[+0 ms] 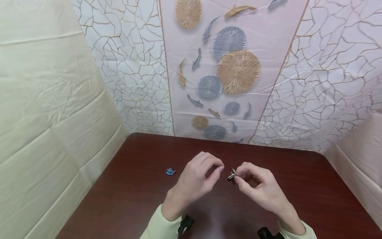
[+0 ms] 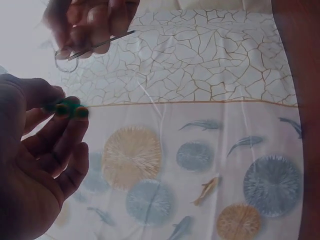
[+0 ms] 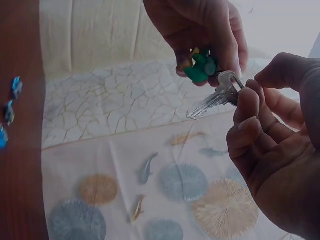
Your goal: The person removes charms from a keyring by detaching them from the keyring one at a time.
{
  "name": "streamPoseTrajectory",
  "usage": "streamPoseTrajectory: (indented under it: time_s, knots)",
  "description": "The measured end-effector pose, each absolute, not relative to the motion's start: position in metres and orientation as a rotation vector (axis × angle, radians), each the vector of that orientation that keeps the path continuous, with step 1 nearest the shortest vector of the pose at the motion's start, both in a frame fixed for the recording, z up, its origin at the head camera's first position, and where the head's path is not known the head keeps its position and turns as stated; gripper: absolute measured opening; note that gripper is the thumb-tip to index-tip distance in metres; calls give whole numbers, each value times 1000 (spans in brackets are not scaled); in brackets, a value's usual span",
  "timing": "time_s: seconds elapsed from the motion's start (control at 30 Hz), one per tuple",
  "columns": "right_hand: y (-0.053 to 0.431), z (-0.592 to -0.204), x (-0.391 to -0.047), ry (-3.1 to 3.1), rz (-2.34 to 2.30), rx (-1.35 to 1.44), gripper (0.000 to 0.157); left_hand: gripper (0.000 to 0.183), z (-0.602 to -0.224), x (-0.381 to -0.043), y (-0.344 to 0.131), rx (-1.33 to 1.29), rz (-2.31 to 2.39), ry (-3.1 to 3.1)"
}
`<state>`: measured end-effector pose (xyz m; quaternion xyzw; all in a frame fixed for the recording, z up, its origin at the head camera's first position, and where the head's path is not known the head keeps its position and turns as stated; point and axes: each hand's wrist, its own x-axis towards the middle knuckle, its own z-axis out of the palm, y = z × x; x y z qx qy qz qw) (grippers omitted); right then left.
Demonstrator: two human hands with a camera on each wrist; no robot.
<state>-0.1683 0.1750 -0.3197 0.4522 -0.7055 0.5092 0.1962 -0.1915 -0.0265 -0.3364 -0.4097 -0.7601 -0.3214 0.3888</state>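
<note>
My left hand (image 1: 195,174) pinches a small green piece (image 2: 72,109) with yellow-orange parts between thumb and fingertips. It shows best in the right wrist view, as a rounded green trinket (image 3: 201,69); the fingers mostly hide it in the head view. Opposite it, my right hand (image 1: 259,186) pinches silver keys (image 3: 212,100) by the bow end, their toothed blades pointing away from the fingers. A thin metal ring (image 2: 66,61) hangs at the right fingertips in the left wrist view. Both hands are raised over the table, fingertips facing each other with a small gap.
On the dark red-brown table (image 1: 119,199), left of my left hand, lies a small cluster of blue and grey trinkets (image 1: 170,171). Patterned cloth (image 1: 143,66) hangs behind the table's far edge, and cream padded panels (image 1: 53,132) line the left side.
</note>
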Motion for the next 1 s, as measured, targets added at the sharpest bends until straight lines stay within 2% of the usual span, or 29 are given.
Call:
streamPoseTrajectory:
  time_s: [0.23,0.47,0.73,1.0]
  knots:
    - [190,-327,-174,-2003,1411,1298,34,5,-348,-204,-28,-1029,-917,-2035]
    - [218,-356,-191,-2089,1347,1239,35,4,-363,-218,-30,-999,-1166,-2227]
    - [250,-375,-196,-2473,1309,856,11,5,-382,-237,-30,-924,-1194,-2497]
    - [277,-401,-213,-2583,1384,699,5,6,-404,-253,-27,-804,-1152,-2697]
